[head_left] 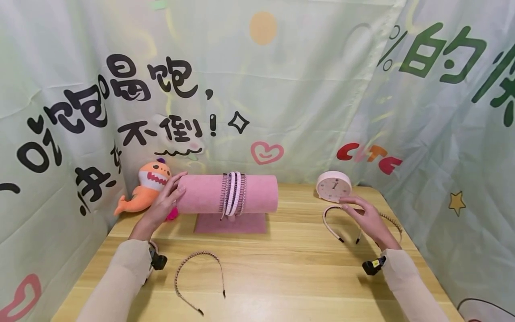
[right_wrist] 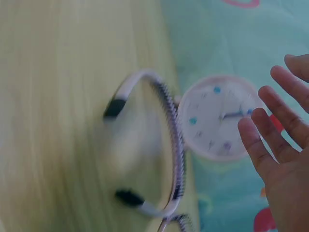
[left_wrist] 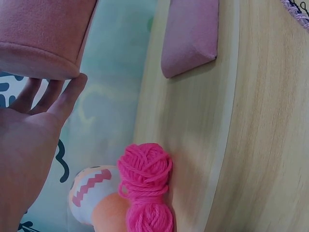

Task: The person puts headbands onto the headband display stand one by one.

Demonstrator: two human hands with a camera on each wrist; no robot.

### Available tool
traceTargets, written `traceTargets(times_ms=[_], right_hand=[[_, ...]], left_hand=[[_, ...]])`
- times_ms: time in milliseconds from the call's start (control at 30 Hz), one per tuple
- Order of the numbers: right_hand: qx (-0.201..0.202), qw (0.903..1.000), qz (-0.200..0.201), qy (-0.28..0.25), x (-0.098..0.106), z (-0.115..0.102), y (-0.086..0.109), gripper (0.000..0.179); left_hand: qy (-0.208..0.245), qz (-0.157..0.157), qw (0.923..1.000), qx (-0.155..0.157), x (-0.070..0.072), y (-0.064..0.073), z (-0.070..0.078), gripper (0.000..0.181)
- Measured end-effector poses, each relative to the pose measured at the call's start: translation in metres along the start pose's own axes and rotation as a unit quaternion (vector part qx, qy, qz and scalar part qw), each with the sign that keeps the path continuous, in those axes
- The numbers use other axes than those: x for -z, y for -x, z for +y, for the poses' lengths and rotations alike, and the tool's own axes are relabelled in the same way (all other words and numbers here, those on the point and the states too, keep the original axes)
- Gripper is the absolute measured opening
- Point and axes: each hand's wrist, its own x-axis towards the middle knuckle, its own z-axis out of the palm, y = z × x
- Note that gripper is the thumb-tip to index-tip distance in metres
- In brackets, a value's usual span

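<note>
A pink velvet roll stand (head_left: 261, 193) stands upright on its base, with several headbands (head_left: 232, 193) around its middle. My left hand (head_left: 162, 209) touches the roll's left end with extended fingers; in the left wrist view, the fingertips (left_wrist: 72, 89) meet its rim. On the right, my right hand (head_left: 370, 221) is spread out above a pale headband (head_left: 331, 227), holding nothing. That headband's toothed inner side (right_wrist: 175, 130) shows in the right wrist view, blurred. Another headband (head_left: 396, 221) lies partly hidden behind this hand.
A braided headband (head_left: 197, 253) lies at front centre; another is mostly hidden under the left wrist. Behind the right hand stands a round pink clock (head_left: 333, 185). An orange shark plush (head_left: 141, 194) and pink yarn (left_wrist: 147, 193) sit at back left. Printed curtains surround the table.
</note>
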Motion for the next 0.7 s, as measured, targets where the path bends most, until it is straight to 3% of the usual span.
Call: traceTargets(times_ms=[433,700], right_hand=[[-0.034,0.9985,-0.001,0.043,0.010,0.036,0.006,0.039],[-0.050,0.9939,-0.033,0.092,0.010,0.046,-0.001,0.036]], left_hand=[[0.001,0.001,1.0000,0.000,-0.002,-0.001,0.002,0.062],[0.002,0.001,1.0000,-0.001,-0.001,0.000,0.001,0.062]])
